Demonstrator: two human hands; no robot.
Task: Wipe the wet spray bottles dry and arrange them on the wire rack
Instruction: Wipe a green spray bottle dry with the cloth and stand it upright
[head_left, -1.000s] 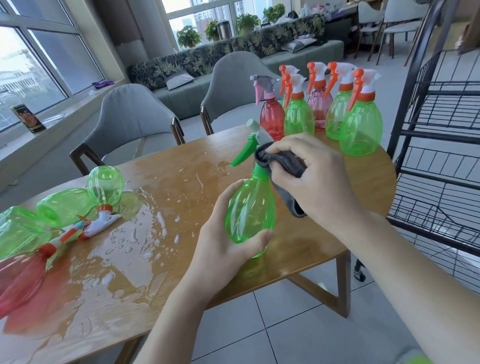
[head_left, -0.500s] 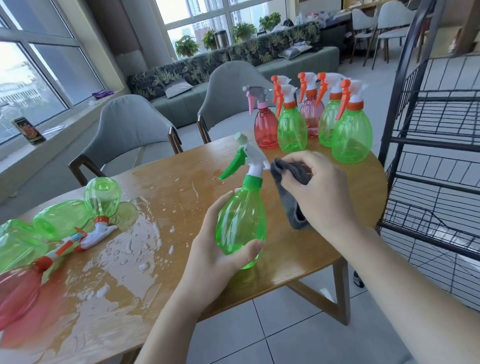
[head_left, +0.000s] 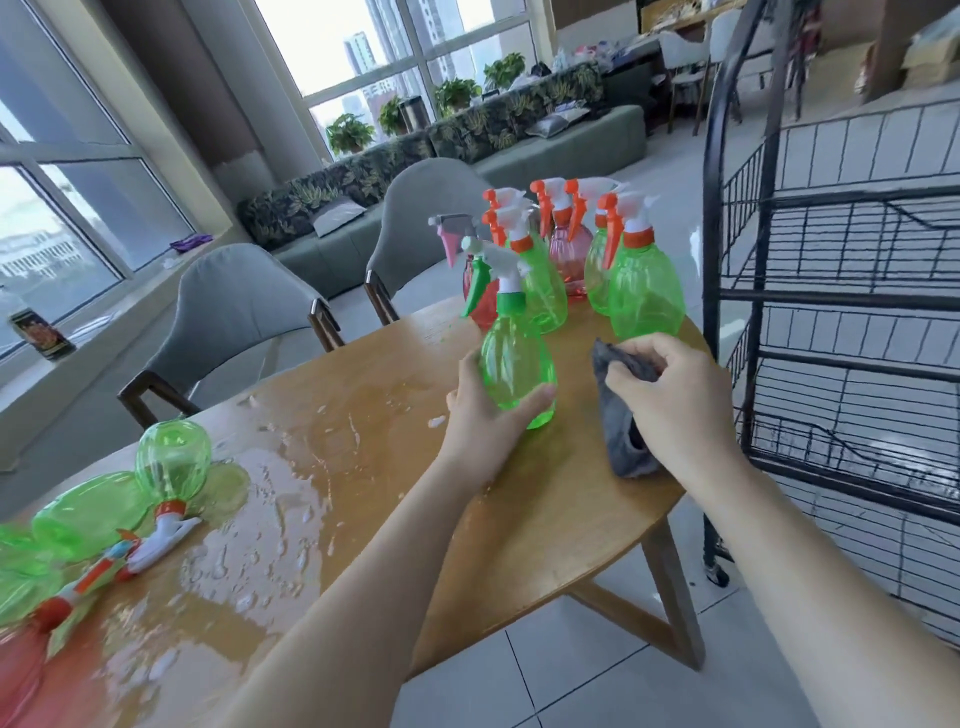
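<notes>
The left hand (head_left: 480, 415) holds the green spray bottle (head_left: 514, 364) by its lower body, its grip closed around it with the thumb across the front; the bottle stands upright and is now farther out over the counter (head_left: 545, 519), close to the group of standing bottles (head_left: 597, 270) at the far edge, while half a second ago it was nearer to the person. I cannot tell if its base touches the wood. The right hand (head_left: 675, 405) has come away from the bottle; its grip pinches the grey cloth (head_left: 621, 431), which hangs down beside the bottle and no longer touches it. The wire rack (head_left: 841, 322) stands to the right of the counter. At the left, wet bottles (head_left: 104, 509) lie on their sides in a puddle (head_left: 260, 519), as before.
</notes>
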